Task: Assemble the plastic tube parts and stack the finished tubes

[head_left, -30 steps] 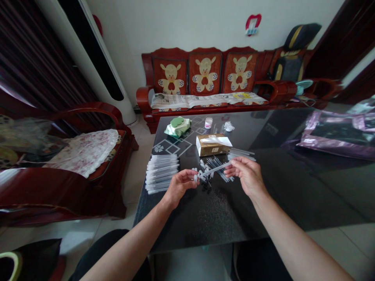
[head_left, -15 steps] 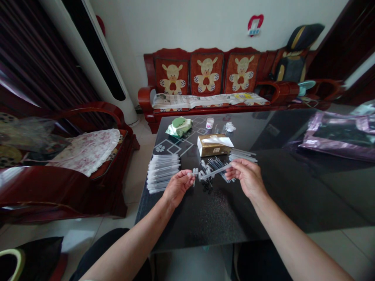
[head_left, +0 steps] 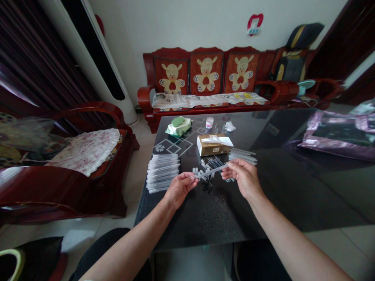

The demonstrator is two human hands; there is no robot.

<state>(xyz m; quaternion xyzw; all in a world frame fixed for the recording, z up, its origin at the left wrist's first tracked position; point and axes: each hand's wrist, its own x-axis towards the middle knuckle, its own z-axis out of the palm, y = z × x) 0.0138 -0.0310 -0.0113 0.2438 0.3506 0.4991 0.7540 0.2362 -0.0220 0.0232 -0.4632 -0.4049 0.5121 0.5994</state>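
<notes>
Over a black glass table [head_left: 222, 214], both of my hands hold one clear pen barrel [head_left: 212, 171]. My right hand [head_left: 241, 177] pinches its right end. My left hand [head_left: 181, 186] is closed at its left end, fingers on a small clear cap [head_left: 195, 174] that meets the barrel tip. Just beyond the hands lie loose dark refills [head_left: 216, 162] and small caps [head_left: 204, 170]. A neat stack of finished clear pens [head_left: 162, 171] lies to the left of my left hand. A few more clear barrels [head_left: 243, 156] lie to the right.
A brown tissue box [head_left: 213, 145], a green wipes pack [head_left: 178, 127] and a small white cup [head_left: 209, 122] stand farther back on the table. A purple bag [head_left: 336, 134] lies at the right. A red wooden sofa [head_left: 205, 78] and armchair [head_left: 73, 164] surround the table.
My left hand has closed the gap to the barrel tip, bringing the cap against the end that my right hand holds; the hands were slightly apart half a second ago.
</notes>
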